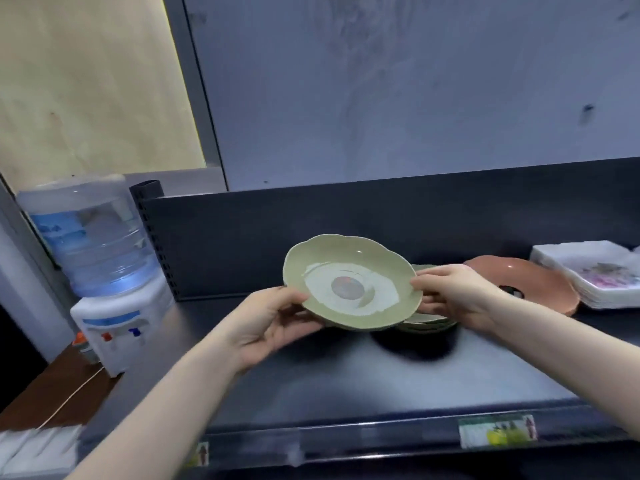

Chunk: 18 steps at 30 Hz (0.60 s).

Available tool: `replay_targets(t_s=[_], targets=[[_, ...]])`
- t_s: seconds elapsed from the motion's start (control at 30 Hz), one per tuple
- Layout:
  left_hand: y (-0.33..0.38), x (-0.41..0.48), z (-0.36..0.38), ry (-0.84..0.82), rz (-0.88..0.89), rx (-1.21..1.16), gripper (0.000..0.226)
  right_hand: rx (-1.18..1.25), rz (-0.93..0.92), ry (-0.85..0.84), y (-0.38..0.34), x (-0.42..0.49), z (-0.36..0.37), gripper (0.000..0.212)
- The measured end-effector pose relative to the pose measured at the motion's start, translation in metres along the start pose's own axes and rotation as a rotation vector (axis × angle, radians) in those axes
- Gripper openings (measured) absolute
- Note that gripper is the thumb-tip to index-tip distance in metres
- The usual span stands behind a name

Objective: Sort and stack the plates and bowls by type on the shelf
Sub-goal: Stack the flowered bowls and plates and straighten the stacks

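A green scalloped plate (349,282) with a pale centre hangs tilted above the dark shelf (311,379). My left hand (273,323) grips its near left rim, thumb on top. My right hand (453,292) holds the right rim with curled fingers. Under and behind the plate lies a low stack of similar green plates (429,322), mostly hidden. To the right sits a salmon-pink plate (540,282), and past it a stack of white square plates (595,275) with a pink flower print.
The shelf's dark back panel (311,220) rises behind the plates, with a slotted upright (152,233) at its left end. A water dispenser (107,271) with a big bottle stands left of the shelf. Price labels (495,433) line the front edge.
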<state>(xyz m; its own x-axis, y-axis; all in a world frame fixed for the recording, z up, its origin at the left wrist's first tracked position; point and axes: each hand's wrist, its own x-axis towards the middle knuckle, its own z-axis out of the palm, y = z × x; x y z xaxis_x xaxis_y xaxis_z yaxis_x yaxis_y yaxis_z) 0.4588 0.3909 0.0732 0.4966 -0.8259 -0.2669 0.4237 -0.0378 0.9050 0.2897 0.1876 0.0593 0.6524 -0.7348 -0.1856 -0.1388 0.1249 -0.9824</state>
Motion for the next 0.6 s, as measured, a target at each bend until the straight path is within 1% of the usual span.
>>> replay_targets(t_s=[0.1,0.2,0.27,0.4,0.5,0.57,0.6], targets=[[-0.017,0.024,0.052,0.007,-0.056,-0.1,0.021,-0.019,-0.036,0.097,-0.001,0.004,-0.056,0.01],[-0.038,0.05,0.095,0.106,-0.13,-0.246,0.014,-0.02,-0.066,0.206,0.004,0.007,-0.109,0.01],[-0.053,0.064,0.118,0.189,-0.153,-0.316,0.013,-0.014,-0.075,0.246,0.007,0.004,-0.139,0.009],[-0.076,0.093,0.149,0.341,-0.13,-0.374,0.013,-0.03,-0.069,0.223,0.015,-0.005,-0.187,0.013],[-0.091,0.114,0.161,0.434,-0.075,-0.342,0.018,-0.032,-0.06,0.178,0.021,-0.01,-0.21,0.014],[-0.098,0.121,0.167,0.507,-0.006,-0.295,0.008,-0.037,-0.061,0.149,0.026,-0.012,-0.223,0.014],[-0.101,0.124,0.17,0.561,0.045,-0.227,0.012,-0.038,-0.06,0.133,0.029,-0.013,-0.229,0.014]])
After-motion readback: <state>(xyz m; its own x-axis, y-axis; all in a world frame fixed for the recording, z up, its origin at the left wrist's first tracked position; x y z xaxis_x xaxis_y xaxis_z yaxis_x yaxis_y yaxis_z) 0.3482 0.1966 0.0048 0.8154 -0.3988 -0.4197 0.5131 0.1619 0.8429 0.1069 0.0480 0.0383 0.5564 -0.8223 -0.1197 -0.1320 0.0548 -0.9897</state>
